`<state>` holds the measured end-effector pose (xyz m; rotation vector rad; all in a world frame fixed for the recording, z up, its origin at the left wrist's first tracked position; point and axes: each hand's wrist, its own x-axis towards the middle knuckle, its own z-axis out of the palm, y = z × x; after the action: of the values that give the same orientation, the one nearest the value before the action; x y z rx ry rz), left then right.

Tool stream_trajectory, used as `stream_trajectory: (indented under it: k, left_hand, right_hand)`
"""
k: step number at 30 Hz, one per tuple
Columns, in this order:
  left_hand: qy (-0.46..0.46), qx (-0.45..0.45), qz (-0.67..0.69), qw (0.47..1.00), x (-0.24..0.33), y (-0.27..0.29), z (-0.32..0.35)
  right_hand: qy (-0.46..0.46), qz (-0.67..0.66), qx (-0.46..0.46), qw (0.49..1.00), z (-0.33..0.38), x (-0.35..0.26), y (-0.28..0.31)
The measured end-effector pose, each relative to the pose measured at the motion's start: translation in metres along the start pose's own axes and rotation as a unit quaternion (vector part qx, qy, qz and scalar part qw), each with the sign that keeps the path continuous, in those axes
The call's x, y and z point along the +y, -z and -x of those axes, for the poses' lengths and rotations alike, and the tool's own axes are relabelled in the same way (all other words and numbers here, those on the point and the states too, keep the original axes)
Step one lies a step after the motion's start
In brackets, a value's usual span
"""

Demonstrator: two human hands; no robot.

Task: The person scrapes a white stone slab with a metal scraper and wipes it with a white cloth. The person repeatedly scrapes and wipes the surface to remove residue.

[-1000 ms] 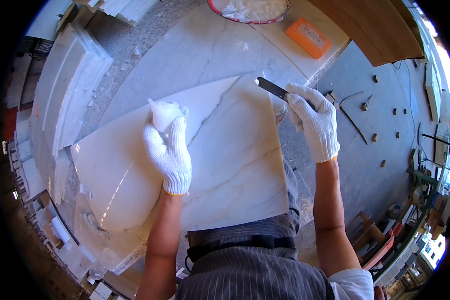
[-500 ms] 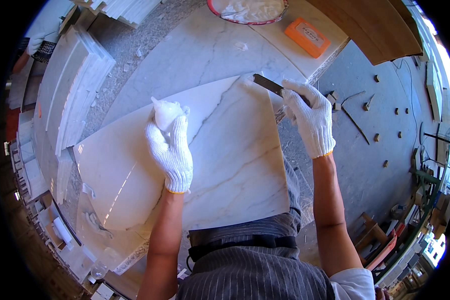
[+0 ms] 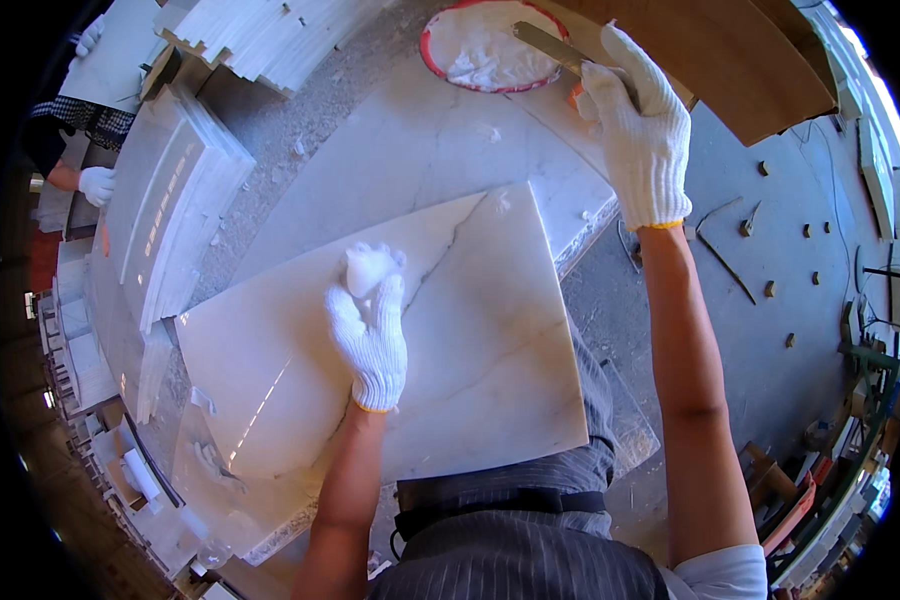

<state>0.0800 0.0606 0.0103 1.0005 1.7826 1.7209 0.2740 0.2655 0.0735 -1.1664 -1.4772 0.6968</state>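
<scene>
With bent fingers, the left hand (image 3: 370, 345) is gripping a white wad (image 3: 372, 268) over the left far part of the marble slab (image 3: 490, 350). The right hand (image 3: 642, 130), fingers wrapping a flat blade (image 3: 550, 45), is holding its tip over the far red-rimmed tub (image 3: 438, 72); whether it is touching the white contents, I cannot tell. This hand is hiding most of an orange box (image 3: 574, 98). A brown panel (image 3: 740, 65) is jutting in from the far right; at far left, a co-worker's gloved hand (image 3: 97, 186) is resting beside stacked slabs (image 3: 185, 210).

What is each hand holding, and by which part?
The right hand grips a flat blade by its right end; the left hand holds a white wad, its exact hold partly hidden.
</scene>
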Motion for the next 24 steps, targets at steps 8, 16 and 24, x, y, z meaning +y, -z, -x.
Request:
stream_trajectory:
  k: [8,16,24]
  left_hand:
    - [-0.123,-0.397,-0.004,0.910,0.013,-0.047,0.006]
    - [-0.079,-0.117,0.093,0.986,0.012,-0.083,-0.133]
    - [-0.150,-0.418,0.009,0.896,0.020,-0.090,-0.018]
  right_hand:
    - [-0.312,-0.491,-0.034,0.813,0.059,0.038,0.070]
    - [-0.373,-0.478,0.057,0.793,0.145,0.045,0.139]
    - [-0.371,-0.330,-0.043,0.867,0.138,0.040,0.128]
